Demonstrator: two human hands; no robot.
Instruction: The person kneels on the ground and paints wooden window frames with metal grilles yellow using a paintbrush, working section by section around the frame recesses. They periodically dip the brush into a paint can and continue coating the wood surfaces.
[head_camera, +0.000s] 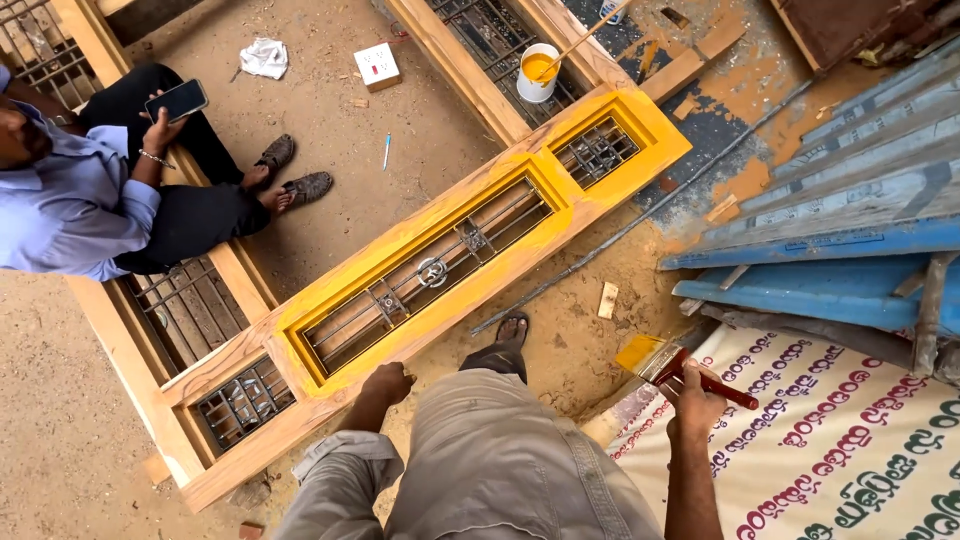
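A long wooden window frame (520, 262) with metal grilles lies on the sandy ground, its inner borders painted yellow. My left hand (388, 383) rests closed on the frame's near edge, holding nothing that I can see. My right hand (695, 404) is shut on a paintbrush (668, 364) with a red handle and yellow-wet bristles, held off to the right, away from the frame, above a printed white sheet (840, 450). My legs in grey trousers fill the bottom middle.
A white bucket of yellow paint (538, 72) with a stick stands at the top. Another person (90, 190) sits at left holding a phone, beside more wooden frames (190, 310). Blue metal sheets (850, 210) lie at right. A long metal rod (640, 220) crosses the ground.
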